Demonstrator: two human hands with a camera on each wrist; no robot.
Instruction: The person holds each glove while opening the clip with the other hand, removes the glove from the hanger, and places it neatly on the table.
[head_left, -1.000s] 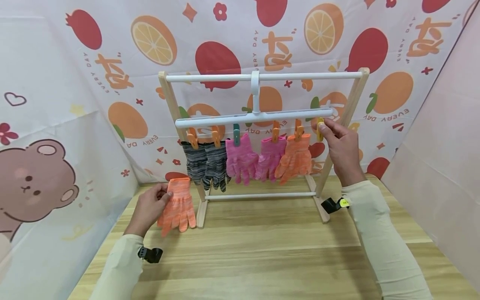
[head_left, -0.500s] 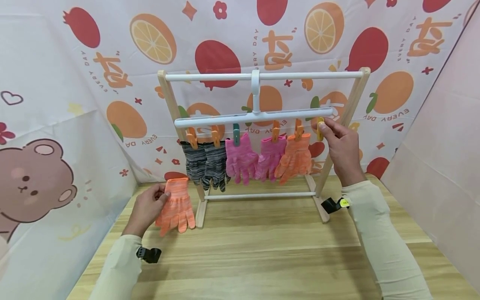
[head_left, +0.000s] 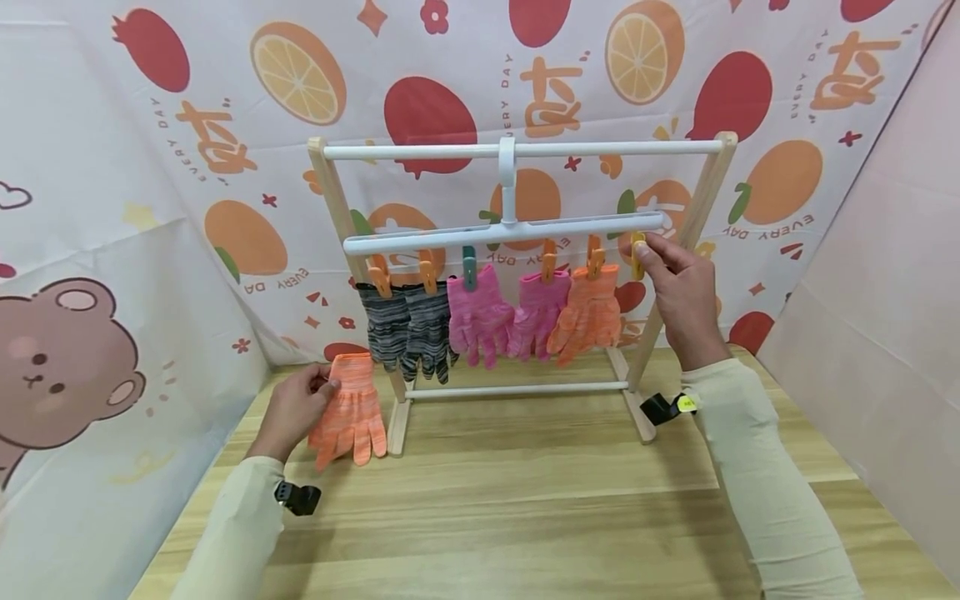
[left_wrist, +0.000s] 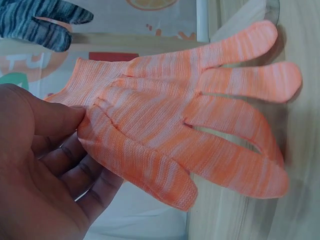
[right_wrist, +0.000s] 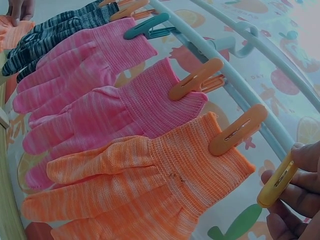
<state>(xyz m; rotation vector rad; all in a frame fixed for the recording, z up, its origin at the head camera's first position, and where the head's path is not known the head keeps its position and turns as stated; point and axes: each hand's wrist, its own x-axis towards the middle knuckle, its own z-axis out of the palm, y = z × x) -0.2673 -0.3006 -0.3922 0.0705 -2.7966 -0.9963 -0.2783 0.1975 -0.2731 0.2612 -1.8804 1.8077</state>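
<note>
My left hand (head_left: 294, 408) pinches an orange knit glove (left_wrist: 150, 115) near its cuff, thumb in front, with the glove's fingers hanging toward the tabletop. At the hanger's right end, my right hand (head_left: 681, 296) holds a yellow clothespin (right_wrist: 277, 182) between thumb and fingers. Beside it, a second orange glove (head_left: 588, 312) hangs from an orange clothespin (right_wrist: 239, 130). Further left hang two pink gloves (head_left: 480, 312), one under a green clothespin (head_left: 469, 268), and two black-and-grey gloves (head_left: 427, 329) under orange clothespins.
A white hanger (head_left: 435, 240) hooks over the top bar (head_left: 615, 148) of a wooden-legged rack. The rack stands on a wood-grain table (head_left: 510, 500). Fruit-print cloth (head_left: 465, 50) covers the back, and pale cloth with a bear print stands at the left.
The head view has shifted slightly. My left hand keeps its pinch on the orange glove and has barely moved. My right hand stays on the yellow clothespin at the hanger's end.
</note>
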